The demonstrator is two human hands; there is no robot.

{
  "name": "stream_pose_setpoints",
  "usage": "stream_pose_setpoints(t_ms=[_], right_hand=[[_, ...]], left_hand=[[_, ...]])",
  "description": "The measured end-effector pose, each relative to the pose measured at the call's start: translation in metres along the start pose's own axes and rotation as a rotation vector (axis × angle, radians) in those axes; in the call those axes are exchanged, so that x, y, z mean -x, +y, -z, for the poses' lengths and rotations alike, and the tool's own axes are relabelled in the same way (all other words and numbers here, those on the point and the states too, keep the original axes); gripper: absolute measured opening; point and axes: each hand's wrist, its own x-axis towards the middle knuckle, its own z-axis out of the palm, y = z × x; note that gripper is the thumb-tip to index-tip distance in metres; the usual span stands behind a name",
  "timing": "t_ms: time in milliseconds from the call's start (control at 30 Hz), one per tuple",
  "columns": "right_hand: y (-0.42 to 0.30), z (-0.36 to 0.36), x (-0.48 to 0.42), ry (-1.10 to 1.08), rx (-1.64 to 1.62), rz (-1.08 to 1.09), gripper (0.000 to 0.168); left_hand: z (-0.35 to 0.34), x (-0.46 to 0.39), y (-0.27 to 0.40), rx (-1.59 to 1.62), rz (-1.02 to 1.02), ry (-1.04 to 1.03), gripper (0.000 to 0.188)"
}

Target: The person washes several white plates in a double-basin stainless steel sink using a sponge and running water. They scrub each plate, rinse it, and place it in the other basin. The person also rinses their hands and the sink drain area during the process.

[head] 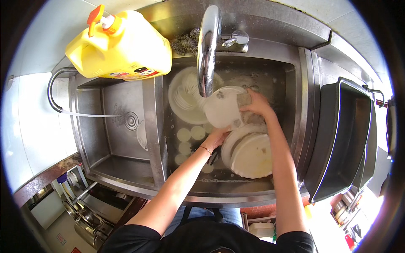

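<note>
Over the water-filled stainless steel sink basin (278, 79), my left hand (218, 138) grips the near edge of a white plate (221, 109). My right hand (257, 102) presses a beige scrubbing pad (244, 99) against that plate's right side. Just below lie larger white plates (253, 155), overlapping and partly under water, the top one with a scalloped rim and yellowish stains. Left of the held plate, a large round white dish (177, 110) sits in the water with stacked small dishes (186, 95) in it. Several small round dishes (198, 132) rest near my left wrist, and dark utensils (213, 157) show beside it.
A chrome faucet (207, 53) arches over the basin, its lever (235, 41) behind. A yellow detergent jug (123, 47) stands at back left. Water runs from a curved spout (57, 106) into the left basin (123, 98). Black tubs (341, 139) stand at right.
</note>
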Motion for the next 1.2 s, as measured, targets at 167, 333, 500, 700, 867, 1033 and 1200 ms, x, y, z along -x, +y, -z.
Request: stream_pose_setpoints(t_ms=[167,333,500,700,867,1033,1200], right_hand=[[-0.031,-0.037,0.0,0.022,0.125,0.161,0.087],[-0.057,-0.064,0.018,0.049,0.165,0.216,0.081],[-0.079,-0.1,0.049,0.271,-0.091,0.148,0.059],[-0.112,-0.152,0.059,0.661,-0.311,0.04,0.036],[-0.163,-0.187,0.068,0.658,-0.466,0.235,0.027],[-0.169,-0.218,0.114,0.4,-0.46,0.468,0.023],[-0.108,-0.232,0.13,0.413,-0.281,0.264,0.027]], left_hand=[[0.032,0.021,-0.011,0.075,-0.062,0.02,0.047],[0.028,0.061,-0.017,0.122,-0.239,0.285,0.046],[0.047,0.094,-0.015,-0.469,-0.79,0.746,0.033],[0.072,0.112,0.002,-0.669,-0.596,0.526,0.03],[0.077,0.121,-0.005,-0.313,-0.493,0.129,0.06],[0.131,0.117,-0.021,-0.073,-0.344,0.139,0.059],[0.098,0.152,-0.006,-0.222,-0.388,0.053,0.063]])
